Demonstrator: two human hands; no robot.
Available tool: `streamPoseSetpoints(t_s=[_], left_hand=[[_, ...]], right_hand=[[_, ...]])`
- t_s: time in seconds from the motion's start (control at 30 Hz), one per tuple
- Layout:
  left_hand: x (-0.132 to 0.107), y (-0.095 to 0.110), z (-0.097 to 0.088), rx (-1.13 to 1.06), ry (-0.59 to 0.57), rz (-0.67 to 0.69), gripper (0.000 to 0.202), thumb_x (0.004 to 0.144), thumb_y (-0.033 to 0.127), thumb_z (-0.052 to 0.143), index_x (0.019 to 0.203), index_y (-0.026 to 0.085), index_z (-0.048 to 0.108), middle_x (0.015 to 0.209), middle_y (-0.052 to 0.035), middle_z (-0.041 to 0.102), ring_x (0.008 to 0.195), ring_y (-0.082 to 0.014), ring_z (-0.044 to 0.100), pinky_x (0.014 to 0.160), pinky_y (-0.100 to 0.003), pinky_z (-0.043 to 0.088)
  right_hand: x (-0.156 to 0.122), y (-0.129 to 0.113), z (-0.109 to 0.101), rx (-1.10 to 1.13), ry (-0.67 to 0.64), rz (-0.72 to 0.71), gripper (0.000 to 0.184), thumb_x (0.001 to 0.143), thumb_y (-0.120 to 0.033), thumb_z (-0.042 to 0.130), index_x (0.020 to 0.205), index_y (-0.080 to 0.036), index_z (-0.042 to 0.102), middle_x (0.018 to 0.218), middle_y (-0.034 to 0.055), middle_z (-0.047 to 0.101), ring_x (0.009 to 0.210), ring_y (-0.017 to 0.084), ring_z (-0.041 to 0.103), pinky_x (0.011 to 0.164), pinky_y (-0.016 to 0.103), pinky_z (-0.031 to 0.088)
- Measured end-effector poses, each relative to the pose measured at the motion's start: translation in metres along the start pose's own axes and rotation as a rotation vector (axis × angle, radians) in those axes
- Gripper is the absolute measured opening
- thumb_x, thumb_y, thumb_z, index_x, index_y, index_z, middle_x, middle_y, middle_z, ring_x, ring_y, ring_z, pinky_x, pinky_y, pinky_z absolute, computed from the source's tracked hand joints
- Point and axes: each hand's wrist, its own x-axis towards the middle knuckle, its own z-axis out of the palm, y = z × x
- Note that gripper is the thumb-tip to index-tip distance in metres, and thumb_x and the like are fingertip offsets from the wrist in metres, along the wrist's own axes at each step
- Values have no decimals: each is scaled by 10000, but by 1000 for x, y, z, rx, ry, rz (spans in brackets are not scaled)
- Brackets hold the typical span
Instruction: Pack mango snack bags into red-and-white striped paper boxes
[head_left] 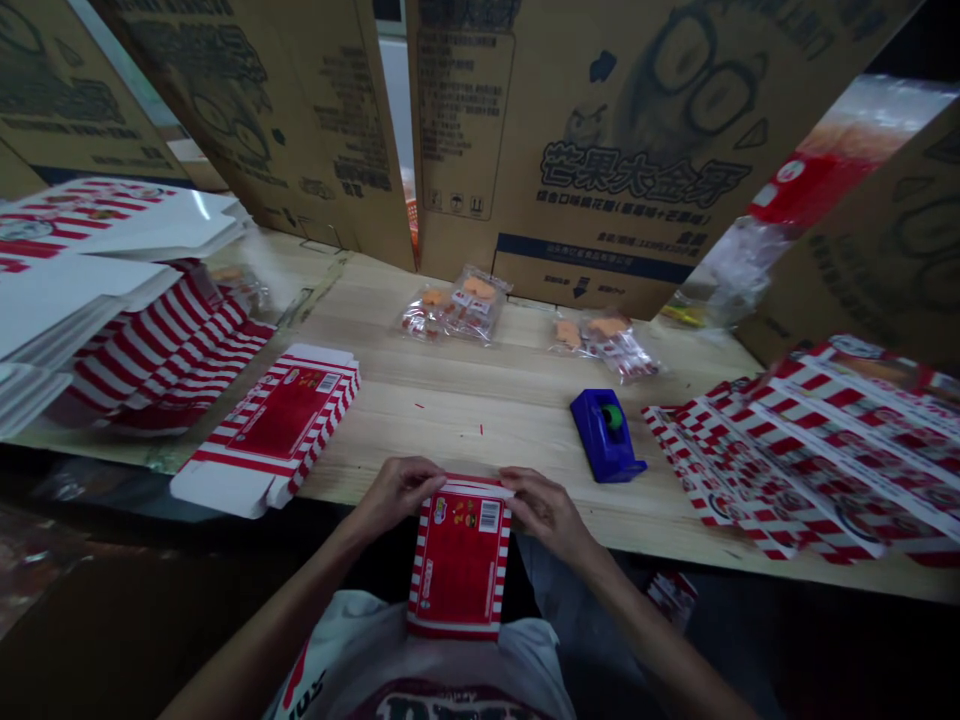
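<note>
A red carton with red and white striped edges (459, 560) stands in my lap against the front edge of the wooden table (465, 400). My left hand (396, 492) grips its upper left corner with fingers curled over the top flap. On the opposite side my right hand (543, 508) pinches the upper right corner the same way. A barcode label shows near the carton's top right.
A pile of flat striped cartons (277, 425) lies left of my hands, with taller stacks (112, 300) behind. More flat cartons (817, 460) fan out on the right. A blue tape dispenser (604, 436) and two clear snack bags (457, 302) (606, 340) sit ahead, before big cardboard boxes (600, 150).
</note>
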Motion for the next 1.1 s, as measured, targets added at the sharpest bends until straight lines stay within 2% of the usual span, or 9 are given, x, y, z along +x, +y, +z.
streamPoseSetpoints(t_s=[0.13, 0.2, 0.37, 0.53, 0.7, 0.93, 1.1], left_hand=[[2, 6, 1, 51, 16, 108, 151, 837, 265, 636, 846, 145, 727, 887, -87, 699, 809, -171, 651, 724, -262, 489], [3, 8, -1, 74, 17, 137, 121, 818, 245, 651, 835, 153, 728, 837, -72, 690, 775, -164, 639, 712, -261, 478], [8, 15, -13, 90, -40, 59, 163, 835, 252, 608, 789, 151, 729, 727, -54, 694, 672, -148, 622, 628, -232, 444], [16, 24, -17, 125, -93, 58, 216, 846, 280, 579, 751, 149, 722, 698, -52, 687, 634, -143, 601, 605, -226, 426], [16, 31, -11, 213, -138, 113, 217, 868, 292, 583, 829, 149, 741, 778, -73, 677, 698, -152, 594, 665, -239, 430], [24, 30, -15, 140, -141, 24, 224, 831, 299, 601, 768, 134, 738, 660, -37, 644, 564, -114, 532, 521, -205, 365], [29, 28, -11, 139, -119, -33, 146, 759, 218, 597, 706, 134, 705, 600, -9, 629, 514, -97, 494, 487, -189, 350]], right_hand=[[2, -7, 4, 119, 47, 161, 193, 855, -367, 632, 825, -186, 690, 946, 78, 708, 864, 195, 676, 733, 280, 541], [4, -9, 5, 113, 63, 202, 166, 804, -345, 684, 844, -184, 684, 882, 59, 714, 800, 192, 679, 703, 278, 542], [14, -13, 1, -36, 78, 178, 162, 802, -306, 667, 921, -199, 695, 834, 44, 724, 719, 183, 666, 671, 283, 526], [22, -19, -4, -59, 66, 220, 108, 786, -297, 644, 779, -194, 677, 662, 24, 680, 598, 167, 620, 543, 254, 466], [21, -22, -8, -64, 36, 236, 171, 807, -334, 627, 758, -180, 681, 655, 28, 678, 586, 163, 596, 536, 254, 437], [23, -25, -15, -120, -9, 168, 206, 863, -328, 567, 787, -187, 696, 689, 20, 688, 606, 152, 594, 563, 253, 420], [21, -20, -10, -73, 32, 229, 124, 809, -298, 624, 781, -191, 679, 690, 25, 696, 612, 168, 620, 554, 254, 449]])
